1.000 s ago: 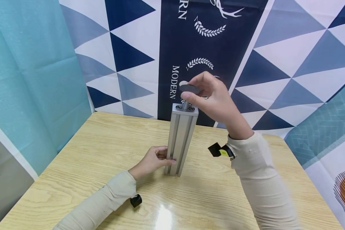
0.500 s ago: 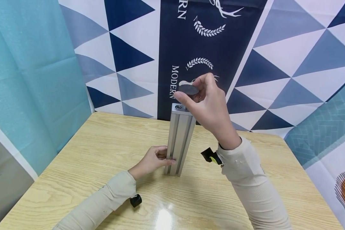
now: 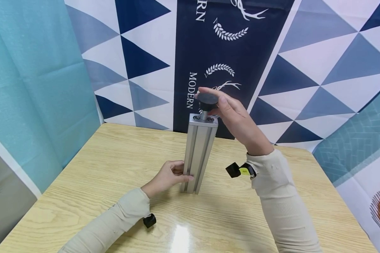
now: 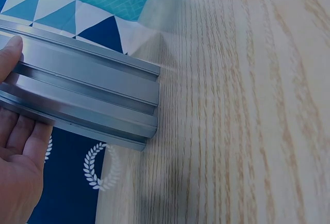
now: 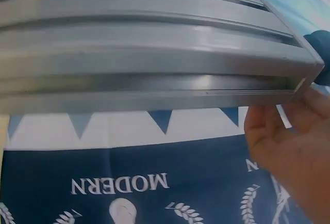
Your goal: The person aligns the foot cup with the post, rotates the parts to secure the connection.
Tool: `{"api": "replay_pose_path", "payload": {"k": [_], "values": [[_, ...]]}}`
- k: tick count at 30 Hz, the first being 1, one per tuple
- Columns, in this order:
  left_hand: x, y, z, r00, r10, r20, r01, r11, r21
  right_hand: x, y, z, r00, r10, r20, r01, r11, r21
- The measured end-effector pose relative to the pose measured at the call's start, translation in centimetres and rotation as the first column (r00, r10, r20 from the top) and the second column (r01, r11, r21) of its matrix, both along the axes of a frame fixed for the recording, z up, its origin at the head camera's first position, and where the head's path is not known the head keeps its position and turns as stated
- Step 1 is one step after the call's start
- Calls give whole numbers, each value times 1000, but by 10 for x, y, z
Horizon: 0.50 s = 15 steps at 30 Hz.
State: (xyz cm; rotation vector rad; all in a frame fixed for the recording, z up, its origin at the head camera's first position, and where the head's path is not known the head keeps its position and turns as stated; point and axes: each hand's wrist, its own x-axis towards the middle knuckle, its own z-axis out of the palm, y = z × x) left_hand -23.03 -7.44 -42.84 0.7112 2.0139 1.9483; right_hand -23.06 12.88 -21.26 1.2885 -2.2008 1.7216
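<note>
An aluminium extrusion profile stands upright on the wooden table. A flat end plate with two screws caps its top. From that plate rises a short metal stem bearing a round black levelling foot. My left hand grips the profile low down, thumb on the near face; in the left wrist view the profile meets the tabletop. My right hand is at the foot, fingers round its far side and thumb at its right edge. In the right wrist view the foot is mostly cut off.
The pale wooden table spreads around the profile. Behind it hangs a patterned blue-and-white cloth, with a turquoise cloth at the left. A black wrist camera juts from the right sleeve, another from the left.
My right hand has shifted its hold on the foot, from a thumb-and-finger pinch across the disc to fingers behind it and thumb at the right. The left hand and profile have stayed put.
</note>
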Motion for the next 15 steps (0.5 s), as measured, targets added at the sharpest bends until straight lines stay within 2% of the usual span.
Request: {"api": "replay_pose_path", "payload": {"k": [2, 4, 9, 11, 15], "values": [[0, 0, 0, 1000, -2, 9, 2, 1000, 0, -2, 0, -2, 996, 73, 46, -71, 997, -44], [1, 0, 2, 1000, -4, 14, 4, 1000, -2, -3, -1, -4, 991, 115, 68, -110, 991, -74], [11, -1, 18, 1000, 1, -9, -1, 1000, -13, -3, -3, -5, 990, 122, 68, -113, 986, -123], [11, -2, 17, 1000, -2, -20, 2, 1000, -6, -2, -3, -5, 993, 99, 59, -89, 986, -143], [2, -1, 3, 1000, -6, -26, 6, 1000, 2, -2, -3, -8, 998, 44, 50, -34, 982, -188]]}}
